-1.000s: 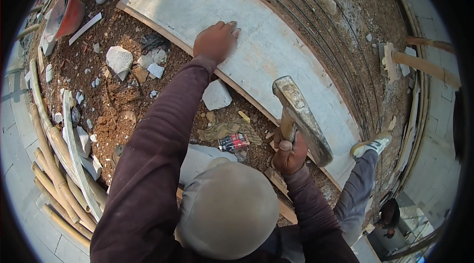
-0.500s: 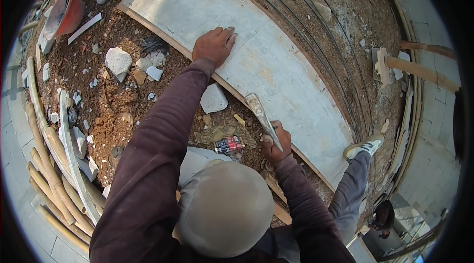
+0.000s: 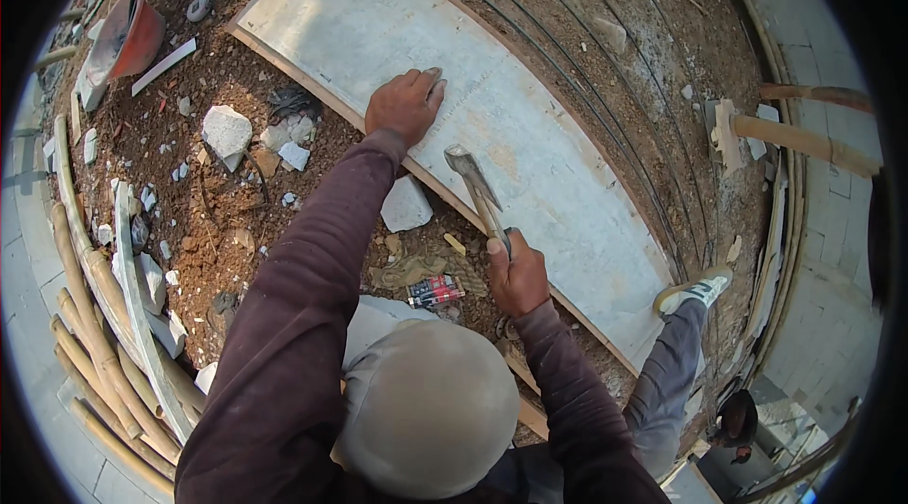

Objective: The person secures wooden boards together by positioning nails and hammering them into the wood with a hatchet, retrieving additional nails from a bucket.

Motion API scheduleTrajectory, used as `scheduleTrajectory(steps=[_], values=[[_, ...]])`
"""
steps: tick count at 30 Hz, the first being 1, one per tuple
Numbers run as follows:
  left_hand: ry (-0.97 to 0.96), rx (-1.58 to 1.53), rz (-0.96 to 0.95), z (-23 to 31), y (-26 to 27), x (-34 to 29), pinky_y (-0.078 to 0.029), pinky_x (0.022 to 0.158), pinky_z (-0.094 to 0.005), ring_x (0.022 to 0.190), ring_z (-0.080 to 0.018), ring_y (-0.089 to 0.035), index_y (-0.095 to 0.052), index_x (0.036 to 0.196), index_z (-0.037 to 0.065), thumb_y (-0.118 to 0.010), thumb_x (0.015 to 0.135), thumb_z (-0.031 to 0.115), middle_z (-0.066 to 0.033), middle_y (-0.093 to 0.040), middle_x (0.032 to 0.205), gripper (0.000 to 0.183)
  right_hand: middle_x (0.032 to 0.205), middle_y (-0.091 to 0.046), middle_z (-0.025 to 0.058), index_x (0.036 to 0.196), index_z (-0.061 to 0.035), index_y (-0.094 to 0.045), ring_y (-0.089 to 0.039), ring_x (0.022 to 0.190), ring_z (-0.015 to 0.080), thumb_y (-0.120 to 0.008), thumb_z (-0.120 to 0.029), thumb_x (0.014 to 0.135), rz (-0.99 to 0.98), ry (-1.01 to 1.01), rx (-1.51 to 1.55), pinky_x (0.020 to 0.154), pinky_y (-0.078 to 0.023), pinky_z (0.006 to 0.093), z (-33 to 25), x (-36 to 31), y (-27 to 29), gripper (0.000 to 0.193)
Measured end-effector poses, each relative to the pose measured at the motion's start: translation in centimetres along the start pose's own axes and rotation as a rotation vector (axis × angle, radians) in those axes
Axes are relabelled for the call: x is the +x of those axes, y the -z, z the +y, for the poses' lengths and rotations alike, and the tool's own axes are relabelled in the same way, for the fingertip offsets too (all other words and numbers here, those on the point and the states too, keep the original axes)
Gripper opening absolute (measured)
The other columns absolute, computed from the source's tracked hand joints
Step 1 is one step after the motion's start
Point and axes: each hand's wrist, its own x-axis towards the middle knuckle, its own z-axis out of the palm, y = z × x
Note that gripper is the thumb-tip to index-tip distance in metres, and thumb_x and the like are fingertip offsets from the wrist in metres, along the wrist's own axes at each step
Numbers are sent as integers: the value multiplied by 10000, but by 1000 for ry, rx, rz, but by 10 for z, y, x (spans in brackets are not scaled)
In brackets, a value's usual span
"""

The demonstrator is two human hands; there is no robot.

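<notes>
My left hand (image 3: 405, 107) rests on the pale, flat panel (image 3: 558, 187), its fingers curled and close together near the thumb. Anything between those fingertips is too small to make out. In my right hand (image 3: 518, 279) is a metal hammer (image 3: 476, 184), gripped by its handle. The hammer's head is over the panel, a short way right of and nearer than my left hand. A wooden strip edges the panel's near side. A white block (image 3: 407, 204) sits on the soil beside that edge.
Long dark rods (image 3: 605, 112) lie along the panel's far side. Bamboo poles (image 3: 104, 353) are piled at left, and a reddish bucket (image 3: 139, 36) lies tipped at upper left. A red-and-black packet (image 3: 435, 290) is on the ground. A shoe (image 3: 695, 290) stands at the panel's right end.
My right hand has raised and turned the hammer, bringing its head up and leftward over the panel. My left hand stays at the same spot on the panel.
</notes>
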Motion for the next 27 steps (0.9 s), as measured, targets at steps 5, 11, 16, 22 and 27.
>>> scheduleTrajectory(steps=[5,11,16,22,27], values=[[-3,-34,-31,18,0,7,-531,708,-352,815,-240,-648,-682,1079,143,-610,904,272,-45,-658,903,230,736,-601,280,935,8,-554,-594,694,481,-533,-379,964,294,516,103,598,-461,497,20,-14,3,388],[-6,-25,14,1,5,3,-531,697,-355,804,-237,-647,-681,1076,140,-617,898,263,-49,-655,888,226,757,-611,281,965,24,-574,-593,695,476,-550,-358,961,21,96,2,577,-467,468,3,-8,7,383],[14,-44,-21,13,0,2,-531,698,-356,805,-235,-646,-680,1075,137,-615,898,259,-54,-655,880,224,705,-611,225,957,12,-567,-627,709,435,-557,-353,952,115,242,-91,594,-492,428,35,2,-4,365],[31,-39,-2,9,7,5,-532,704,-357,801,-237,-644,-682,1055,133,-615,891,255,-52,-657,877,215,727,-598,306,922,34,-562,-594,734,491,-478,-428,977,202,411,184,624,-459,527,4,-14,5,472],[52,-46,-19,-5,-3,-7,-532,712,-360,831,-235,-649,-668,1068,134,-612,889,244,-58,-666,911,217,652,-533,286,830,32,-546,-548,652,489,-515,-373,977,30,22,-162,563,-434,476,10,24,0,432]])
